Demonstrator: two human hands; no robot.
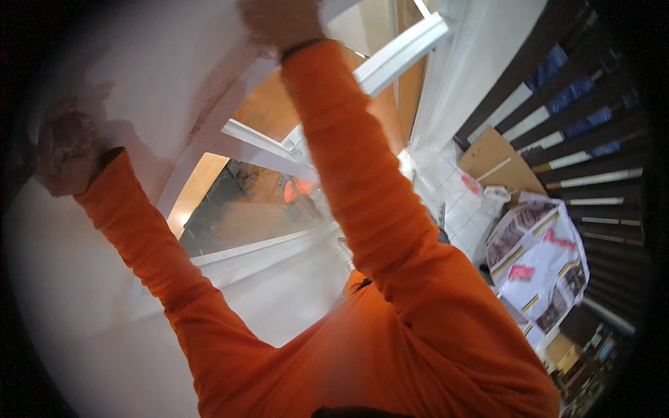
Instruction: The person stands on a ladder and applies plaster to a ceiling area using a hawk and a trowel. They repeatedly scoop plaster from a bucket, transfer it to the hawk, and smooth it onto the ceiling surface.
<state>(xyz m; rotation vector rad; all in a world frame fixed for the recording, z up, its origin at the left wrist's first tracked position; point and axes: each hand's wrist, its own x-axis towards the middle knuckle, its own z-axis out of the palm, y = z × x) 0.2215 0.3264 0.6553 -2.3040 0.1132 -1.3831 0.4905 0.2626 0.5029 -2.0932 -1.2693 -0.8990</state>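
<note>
Both my arms, in orange sleeves, reach up against a pale, slightly glossy surface. At the far left, my left hand [66, 157] is raised to it. Its fingers look curled, and something crumpled and shiny seems to be in them, too blurred to name. My right hand [286, 24] is near the top edge, beside the same pale surface [160, 49]. Its fingers are blurred and partly cut off, so what it holds, if anything, is hidden. Below and between my arms, white-framed glass panes [258, 202] show orange and dark shapes.
A white frame bar [404, 52] slants behind my right arm. To the right, a brown cardboard sheet [498, 164] and a large white patterned bag [536, 272] stand on pale floor tiles [446, 188]. Dark slatted panels [592, 188] line the right side.
</note>
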